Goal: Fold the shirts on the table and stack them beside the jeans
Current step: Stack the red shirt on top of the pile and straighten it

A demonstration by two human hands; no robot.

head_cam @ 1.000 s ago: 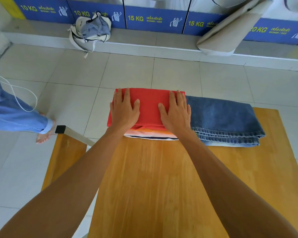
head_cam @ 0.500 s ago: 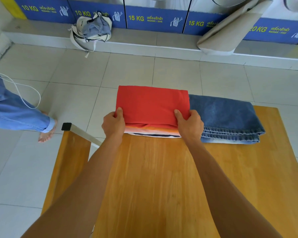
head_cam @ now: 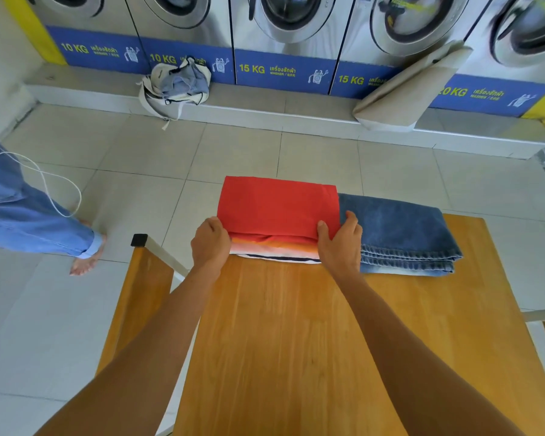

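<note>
Centre frame: left hand (head_cam: 210, 243) and right hand (head_cam: 340, 243) fingers pinched red shirt (head_cam: 277, 206) near corners, touching jeans (head_cam: 400, 234).

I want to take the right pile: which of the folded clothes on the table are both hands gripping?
The red shirt, top of the left pile. The jeans lie alongside, not gripped.

Yellow capacity marks are read on the blue base panels (head_cam: 283, 70) of the washers (head_cam: 290, 17), left to right: "10 KG", "10 KG", "15 KG", "15 KG", then "0 KG" w/ 1st digit hidden. Thai script and small "WASHER" text are printed beside each; rest too small to read.
</note>
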